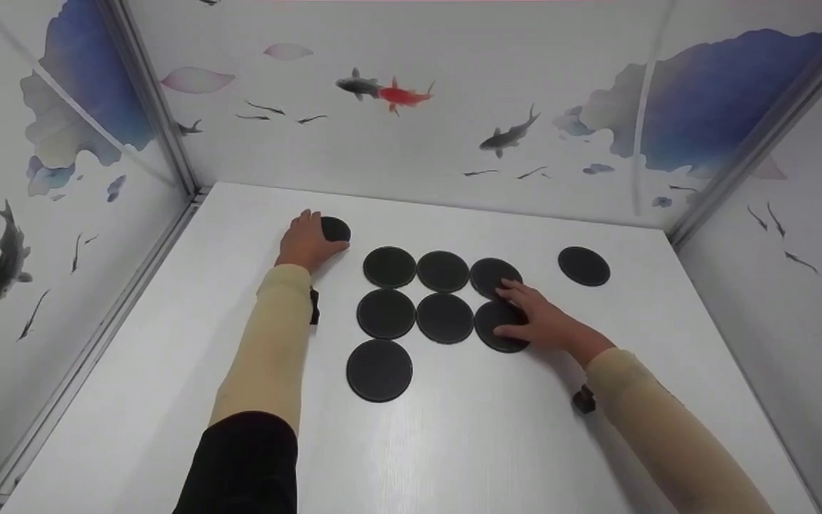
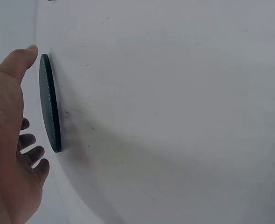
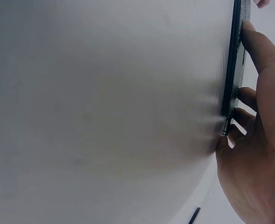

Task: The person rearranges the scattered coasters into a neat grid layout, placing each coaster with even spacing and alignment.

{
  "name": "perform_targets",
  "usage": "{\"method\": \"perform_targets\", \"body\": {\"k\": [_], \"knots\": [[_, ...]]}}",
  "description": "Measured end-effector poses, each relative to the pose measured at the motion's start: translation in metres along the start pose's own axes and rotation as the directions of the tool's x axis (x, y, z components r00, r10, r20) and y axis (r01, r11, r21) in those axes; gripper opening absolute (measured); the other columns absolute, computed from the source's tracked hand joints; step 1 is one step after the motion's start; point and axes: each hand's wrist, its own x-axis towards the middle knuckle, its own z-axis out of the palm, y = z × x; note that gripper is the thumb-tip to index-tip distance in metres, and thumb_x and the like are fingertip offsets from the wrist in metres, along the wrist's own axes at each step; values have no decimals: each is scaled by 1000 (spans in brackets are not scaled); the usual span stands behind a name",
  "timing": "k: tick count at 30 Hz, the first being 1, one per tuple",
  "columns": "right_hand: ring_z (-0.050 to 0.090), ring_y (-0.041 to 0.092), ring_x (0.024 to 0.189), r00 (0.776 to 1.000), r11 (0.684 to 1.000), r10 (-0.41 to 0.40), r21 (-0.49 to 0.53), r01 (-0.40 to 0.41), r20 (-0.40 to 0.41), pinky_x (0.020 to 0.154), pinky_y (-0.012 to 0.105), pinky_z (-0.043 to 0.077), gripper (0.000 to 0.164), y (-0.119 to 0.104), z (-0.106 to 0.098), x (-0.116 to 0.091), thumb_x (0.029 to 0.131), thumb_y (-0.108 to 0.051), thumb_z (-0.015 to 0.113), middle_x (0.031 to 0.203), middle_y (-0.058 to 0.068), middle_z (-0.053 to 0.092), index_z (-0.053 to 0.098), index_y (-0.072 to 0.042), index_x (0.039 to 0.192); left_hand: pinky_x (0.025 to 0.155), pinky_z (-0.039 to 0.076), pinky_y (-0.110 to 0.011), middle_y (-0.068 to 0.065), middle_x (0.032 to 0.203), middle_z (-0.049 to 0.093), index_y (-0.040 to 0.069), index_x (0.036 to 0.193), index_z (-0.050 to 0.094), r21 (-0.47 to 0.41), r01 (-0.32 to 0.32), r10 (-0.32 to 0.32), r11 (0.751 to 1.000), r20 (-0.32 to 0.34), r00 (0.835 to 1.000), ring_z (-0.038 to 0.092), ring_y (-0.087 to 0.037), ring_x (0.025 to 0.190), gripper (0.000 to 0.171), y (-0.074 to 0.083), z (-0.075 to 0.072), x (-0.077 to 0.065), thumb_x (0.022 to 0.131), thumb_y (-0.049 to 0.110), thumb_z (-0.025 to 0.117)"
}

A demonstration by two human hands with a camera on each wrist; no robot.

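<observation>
Several round black coasters with stitched edges lie flat on the white table. At the far left my left hand is beside one coaster, thumb spread from the fingers. In the left wrist view, a gap shows between the thumb tip and that coaster. My right hand rests with spread fingers on the right end of the group, fingertips on the upper coaster and thumb on the lower coaster. The right wrist view shows these fingertips touching the coasters' tops.
Touching coasters form two rows, with a front coaster below their left end. A lone coaster lies at the far right. Printed wall panels enclose the table at the back and both sides.
</observation>
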Motion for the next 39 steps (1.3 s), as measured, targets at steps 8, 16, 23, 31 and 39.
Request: {"method": "perform_targets", "body": {"k": [8, 16, 23, 31, 39], "knots": [[17, 41, 168, 1000, 1000, 10, -4, -10, 5, 132, 63, 22, 95, 0, 0, -1, 100, -56, 80, 184, 12, 20, 38, -10, 173, 129, 35, -56, -27, 172, 37, -7, 165, 42, 36, -12, 12, 999, 6, 1000, 37, -46, 159, 89, -3, 6, 1, 103, 49, 73], [16, 41, 169, 1000, 1000, 6, 3, -6, 0, 133, 62, 22, 94, -2, -3, -1, 101, -54, 80, 183, 12, 20, 39, -9, 172, 130, 33, -56, -30, 173, 34, -7, 166, 40, 22, -6, 6, 1000, 5, 1000, 33, -47, 160, 90, -2, 6, 3, 103, 49, 72], [17, 41, 168, 1000, 1000, -8, 11, 8, -3, 133, 61, 22, 94, 0, -1, 0, 100, -53, 81, 183, 13, 21, 40, -6, 171, 125, 39, -57, -30, 161, 47, -6, 163, 45, 44, -19, 19, 999, -19, 1000, 43, -47, 151, 88, -8, 12, 6, 101, 50, 73], [18, 41, 168, 1000, 1000, -12, 13, 12, -5, 133, 62, 22, 94, 1, 2, -1, 100, -53, 82, 183, 13, 22, 41, -7, 171, 123, 38, -60, -33, 149, 53, -10, 156, 51, 71, -21, 25, 997, -57, 998, 45, -49, 143, 89, -7, 13, 3, 94, 49, 76], [18, 42, 168, 1000, 1000, -7, 0, 7, -4, 133, 62, 21, 94, -2, -1, -2, 101, -53, 81, 183, 14, 21, 40, -7, 171, 121, 38, -63, -34, 146, 49, -8, 156, 50, 68, -28, 33, 997, -66, 997, 43, -49, 139, 92, -4, 10, 2, 89, 50, 77]]}}
